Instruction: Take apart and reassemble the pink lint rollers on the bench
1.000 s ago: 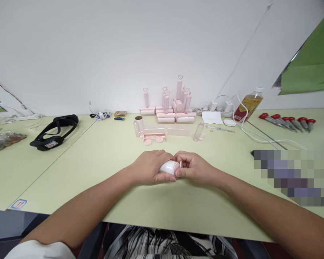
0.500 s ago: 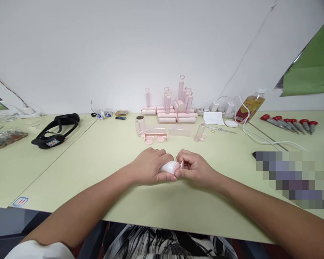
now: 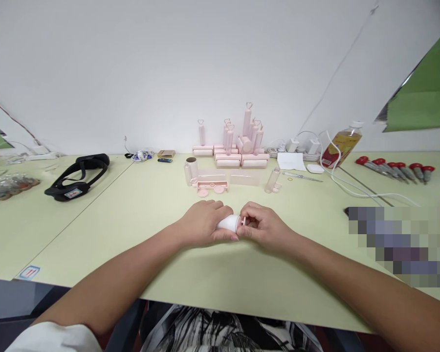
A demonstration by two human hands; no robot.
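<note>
A white lint roller roll [image 3: 229,223] lies sideways over the table, with my left hand [image 3: 204,222] wrapped round it. A pink cap sits in its right end. On that end my right hand [image 3: 264,224] has its fingers curled round a small pink knob [image 3: 244,221], which sticks out of the cap. Just beyond my hands lies an open pink roller case [image 3: 212,185] with round pink end pieces [image 3: 203,193] beside it. A clear pinkish handle tube [image 3: 272,180] stands at their right.
Several finished-looking pink lint rollers [image 3: 228,160] stand against the wall. A cardboard-cored roll [image 3: 191,167] is upright at centre left. A black head strap [image 3: 77,178] lies to the left; a drink bottle [image 3: 341,145], white cables [image 3: 366,194] and red-capped tubes [image 3: 399,168] are at right.
My right fingers have shifted slightly around the pink knob, which shows at a different angle. My left hand still holds the roll in nearly the same place.
</note>
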